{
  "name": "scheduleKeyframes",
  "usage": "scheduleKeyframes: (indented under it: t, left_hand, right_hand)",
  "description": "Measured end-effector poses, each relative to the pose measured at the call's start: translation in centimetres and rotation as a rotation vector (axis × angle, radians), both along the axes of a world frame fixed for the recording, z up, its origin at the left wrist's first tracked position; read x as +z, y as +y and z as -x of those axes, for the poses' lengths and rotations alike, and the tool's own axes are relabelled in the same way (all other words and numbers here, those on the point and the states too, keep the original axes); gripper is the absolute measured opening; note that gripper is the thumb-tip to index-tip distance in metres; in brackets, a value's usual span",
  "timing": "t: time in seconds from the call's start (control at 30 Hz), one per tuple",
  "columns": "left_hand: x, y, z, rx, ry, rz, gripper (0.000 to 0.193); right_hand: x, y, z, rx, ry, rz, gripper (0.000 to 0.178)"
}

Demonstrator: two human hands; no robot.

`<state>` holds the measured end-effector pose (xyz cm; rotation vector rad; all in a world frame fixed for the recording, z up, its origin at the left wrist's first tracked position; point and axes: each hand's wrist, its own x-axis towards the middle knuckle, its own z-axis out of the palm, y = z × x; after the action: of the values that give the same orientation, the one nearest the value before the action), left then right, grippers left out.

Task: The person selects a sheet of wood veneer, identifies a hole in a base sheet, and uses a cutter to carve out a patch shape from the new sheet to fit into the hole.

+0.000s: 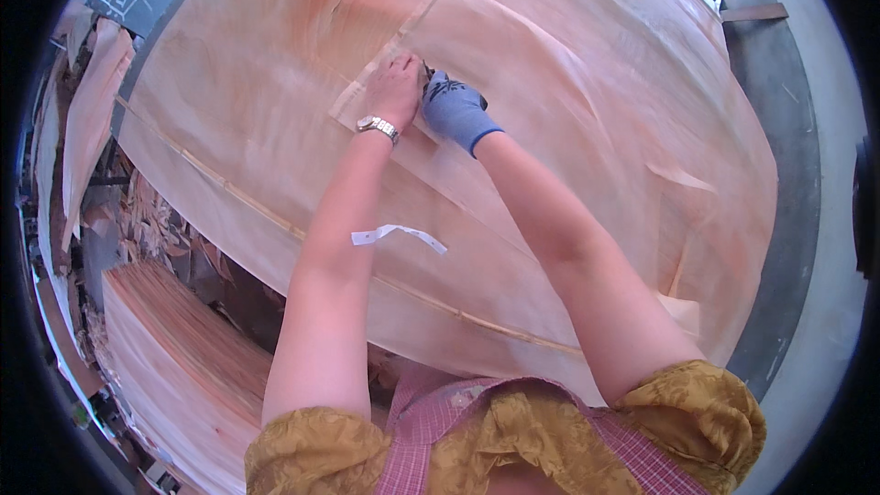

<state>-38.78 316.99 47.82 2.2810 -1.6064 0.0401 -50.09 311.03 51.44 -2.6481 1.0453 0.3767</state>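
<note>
right hand [454, 110] glove hides its fingers; small dark tool between hands mostly covered, can't ID. Veneer sheet [596, 128] far edge cut off.

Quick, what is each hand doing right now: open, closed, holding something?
Left hand: bare, with a wristwatch, fingers curled down on the thin pale wood veneer sheet.
Right hand: in a blue glove, closed; what it grips cannot be told.

Veneer workshop: stacked veneer sheets [174, 348]
</note>
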Motion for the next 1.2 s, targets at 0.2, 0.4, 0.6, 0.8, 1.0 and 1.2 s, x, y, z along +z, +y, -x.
scheduleKeyframes:
  t: [0.2, 0.4, 0.6, 0.8, 1.0, 1.2]
  left_hand:
    - [0.2, -0.2, 0.3, 0.097, -0.044, -0.105, 0.037]
    - [3.9, -0.7, 1.7, 0.105, 0.057, -0.314, 0.074]
    - [5.1, -1.2, 10.4, 0.015, 0.142, -0.394, 0.086]
    - [3.5, -0.2, 13.4, -0.068, 0.066, -0.412, 0.091]
    - [2.9, -0.7, 13.4, 0.007, 0.039, -0.440, 0.091]
    - [3.3, -1.1, 13.3, 0.002, -0.009, -0.486, 0.092]
  right_hand:
    - [-1.4, 5.5, 6.6, 0.118, -0.033, 0.087, 0.038]
    - [1.4, 10.7, 16.2, 0.064, 0.142, -0.046, 0.033]
    - [-0.5, 11.0, 20.3, 0.066, -0.008, -0.027, 0.026]
    - [2.5, 9.2, 29.9, 0.229, -0.033, -0.102, 0.023]
    - [3.9, 6.0, 40.8, 0.260, 0.036, -0.205, 0.023]
    - [5.0, 3.4, 48.1, 0.188, 0.222, -0.302, 0.023]
